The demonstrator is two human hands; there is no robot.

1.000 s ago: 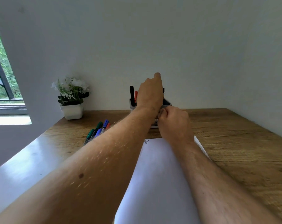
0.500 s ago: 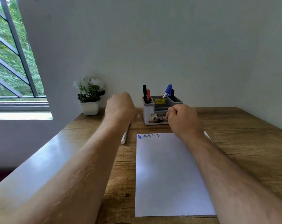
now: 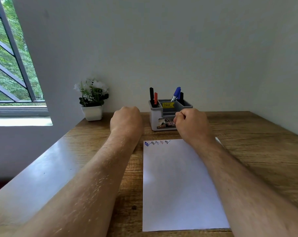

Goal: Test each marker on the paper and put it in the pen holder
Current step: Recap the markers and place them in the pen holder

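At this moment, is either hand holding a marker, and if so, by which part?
It cannot be told. Both the left hand and the right hand are closed into fists seen from behind, and no marker shows in either grip.

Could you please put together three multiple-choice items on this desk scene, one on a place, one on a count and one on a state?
1. Where does the potted plant stand relative to the pen holder?
A. To its left, near the wall
B. On the paper
C. To its right

2. How many markers stand in the pen holder's left compartment?
A. None
B. Two
C. Five

3. What state is the paper in?
A. Crumpled
B. Covered in writing
C. Flat, with scribbles only along its top edge

Answers:
1 A: the plant sits at the desk's back left corner.
2 B: a black marker and a red marker rise side by side there.
3 C: the scribbles line the top edge; the rest is blank.
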